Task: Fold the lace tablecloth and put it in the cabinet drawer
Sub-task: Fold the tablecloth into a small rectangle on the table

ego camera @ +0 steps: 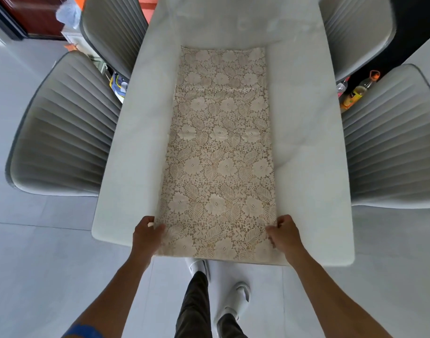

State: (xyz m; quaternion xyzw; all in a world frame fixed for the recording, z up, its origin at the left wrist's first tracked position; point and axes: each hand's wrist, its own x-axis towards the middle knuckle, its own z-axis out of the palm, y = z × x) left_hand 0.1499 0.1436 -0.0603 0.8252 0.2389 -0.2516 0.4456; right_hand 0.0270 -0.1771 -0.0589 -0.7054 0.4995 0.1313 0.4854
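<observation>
On the desk: the lace tablecloth [220,152] lies flat as a long, narrow strip running away from the person, its near end at the desk's front edge.
Desk: a pale, glossy desk [306,142] with rounded corners; bare surface shows on both sides of the cloth and beyond its far end.
Left hand: the left hand [147,234] grips the near left corner of the tablecloth, fingers curled round the edge, thumb on top of the lace.
Right hand: the right hand [283,234] grips the near right corner the same way, fingers clenched on the cloth's edge.
Chairs: four grey ribbed chairs [62,132] stand at the desk, two on each side.
Floor: bottles [358,91] stand on the floor between the right-hand chairs.
Cabinet drawer: cannot tell where it is.
</observation>
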